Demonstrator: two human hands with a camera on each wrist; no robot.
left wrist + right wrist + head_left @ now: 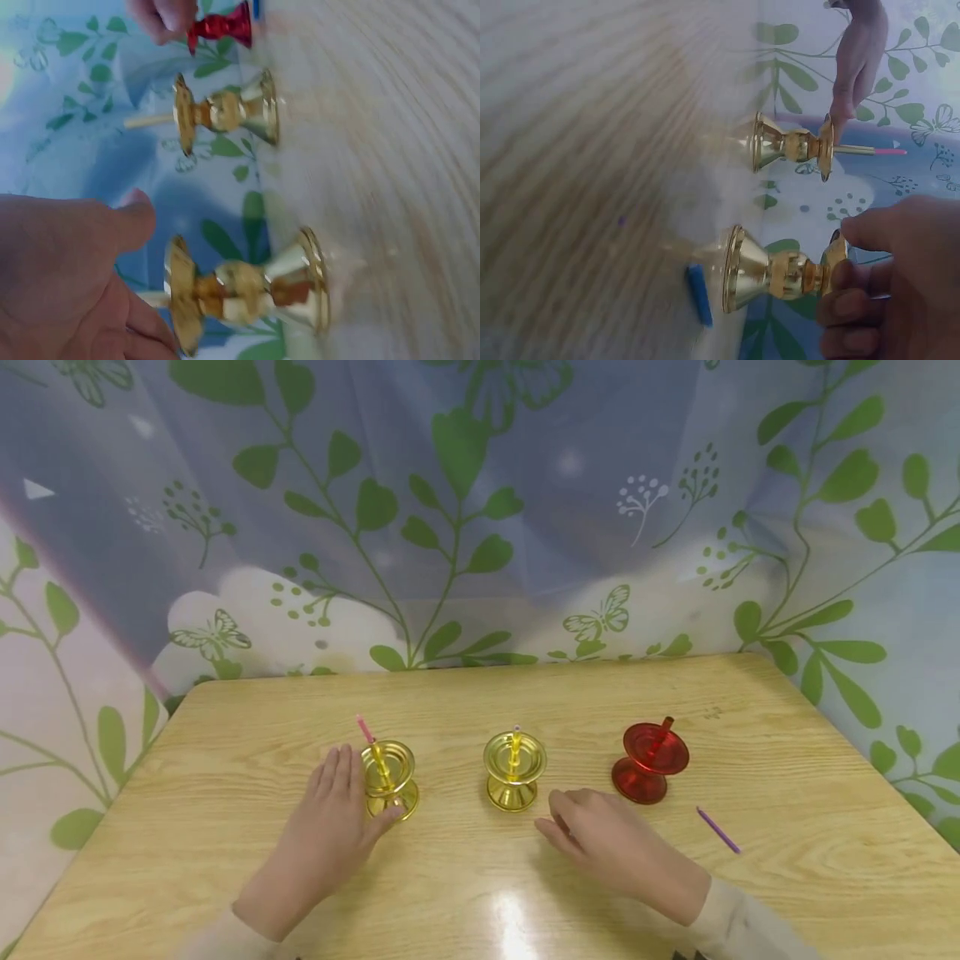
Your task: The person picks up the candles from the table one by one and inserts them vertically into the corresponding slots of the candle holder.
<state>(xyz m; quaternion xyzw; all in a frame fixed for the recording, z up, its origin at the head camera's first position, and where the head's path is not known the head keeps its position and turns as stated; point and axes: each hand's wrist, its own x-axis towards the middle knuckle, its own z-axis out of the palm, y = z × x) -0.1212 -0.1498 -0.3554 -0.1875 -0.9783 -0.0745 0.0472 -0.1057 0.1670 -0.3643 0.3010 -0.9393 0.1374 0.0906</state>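
Three candle holders stand in a row on the wooden table (480, 893). The left gold holder (388, 779) carries a pink-tipped stick (365, 727), the middle gold holder (513, 770) a thin stick, and a red holder (648, 762) stands on the right. My left hand (335, 810) lies with straight fingers against the left gold holder (240, 289), thumb touching its base. My right hand (581, 827) rests on the table just in front of the middle gold holder (780, 270), fingers loosely curled and holding nothing. The left hand's fingertips (851, 90) show beside the far holder's rim.
A loose purple stick (717, 830) lies on the table right of my right hand. A curtain printed with leaves (480, 527) hangs close behind the table's far edge and along both sides. A short blue piece (700, 294) shows near the nearer holder's base.
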